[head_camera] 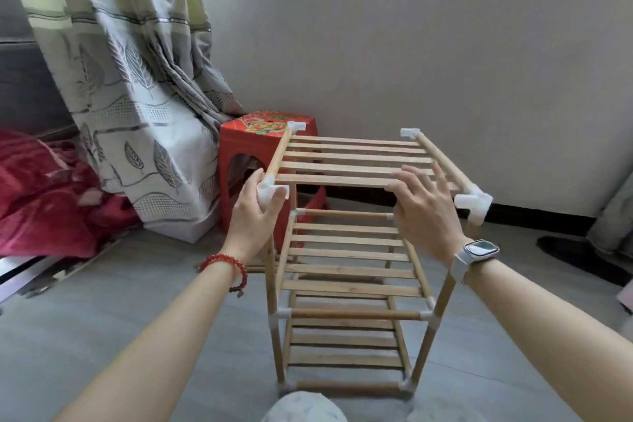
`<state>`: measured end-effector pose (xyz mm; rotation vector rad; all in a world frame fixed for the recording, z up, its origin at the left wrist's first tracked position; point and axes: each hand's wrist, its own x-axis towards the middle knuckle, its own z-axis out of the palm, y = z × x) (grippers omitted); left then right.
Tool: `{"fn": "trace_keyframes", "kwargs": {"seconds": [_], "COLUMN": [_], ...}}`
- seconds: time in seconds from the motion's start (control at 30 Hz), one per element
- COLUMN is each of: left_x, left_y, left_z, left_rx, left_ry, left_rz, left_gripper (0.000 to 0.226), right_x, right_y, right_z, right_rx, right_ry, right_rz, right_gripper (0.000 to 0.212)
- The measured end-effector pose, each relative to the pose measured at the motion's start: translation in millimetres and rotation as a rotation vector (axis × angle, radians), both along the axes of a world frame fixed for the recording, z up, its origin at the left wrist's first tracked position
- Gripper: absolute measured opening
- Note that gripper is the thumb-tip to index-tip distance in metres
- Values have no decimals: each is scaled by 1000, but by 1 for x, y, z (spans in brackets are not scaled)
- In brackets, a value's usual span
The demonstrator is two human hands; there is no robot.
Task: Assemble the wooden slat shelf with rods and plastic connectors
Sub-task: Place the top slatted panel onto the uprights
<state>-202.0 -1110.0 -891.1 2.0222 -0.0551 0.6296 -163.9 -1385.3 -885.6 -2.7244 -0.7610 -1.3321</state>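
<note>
A wooden slat shelf (352,271) stands on the floor with three slat tiers, upright rods and white plastic connectors. The top slat panel (356,159) sits on the uprights, with a white connector at each corner. My left hand (255,212) grips the near-left connector (272,193), thumb and fingers curled round it. My right hand (423,205) lies with spread, straight fingers on the near slats of the top panel. The near-right connector (474,202) is free of both hands. No front rod joins the two near top connectors.
A red plastic stool (246,151) stands just behind the shelf on the left. A patterned curtain (137,86) hangs beside it, with a red blanket (44,195) at the far left. A white wall with a dark skirting runs behind. Grey floor surrounds the shelf.
</note>
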Motion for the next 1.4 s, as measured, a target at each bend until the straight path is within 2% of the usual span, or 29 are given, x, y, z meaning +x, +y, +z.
{"fn": "trace_keyframes", "kwargs": {"seconds": [0.07, 0.1, 0.17, 0.23, 0.3, 0.37, 0.47, 0.7, 0.9, 1.1, 1.23, 1.4], "left_x": [-17, -22, -26, -26, -21, -13, 0, 11, 7, -1, 0, -1], "left_y": [5, 9, 14, 16, 13, 6, -2, -9, -14, -19, -11, -6], "left_z": [-24, -40, -75, -110, -135, -147, -154, -171, -186, -191, -180, -166], "left_rx": [-120, -136, -71, -96, -221, -346, -486, -664, -675, -621, -560, -504], "left_ry": [72, 113, 226, 354, 433, 468, 426, 289, 237, 244, 343, 444], "left_rz": [-43, -42, -27, -42, -50, -40, -16, 39, 15, 92, 103, 114], "left_gripper": [76, 64, 28, 12, 14, 27, 45, 63, 63, 61, 56, 47], "right_x": [-12, -16, -23, -20, -15, -10, -4, 11, 11, 2, -8, -21], "right_y": [18, 27, 40, 49, 53, 57, 65, 86, 78, 74, 59, 10], "right_z": [-18, -32, -59, -90, -119, -148, -180, -196, -208, -217, -206, -187], "right_rx": [-12, -11, 20, 41, -25, -84, -146, -288, -291, -284, -28, 357], "right_ry": [44, 125, 386, 717, 963, 1101, 1261, 1161, 1146, 1105, 1115, 908], "right_rz": [195, 251, 271, 226, 154, 116, 110, 124, 166, 174, 220, 143], "right_gripper": [26, 26, 25, 27, 32, 36, 36, 25, 24, 28, 26, 19]}}
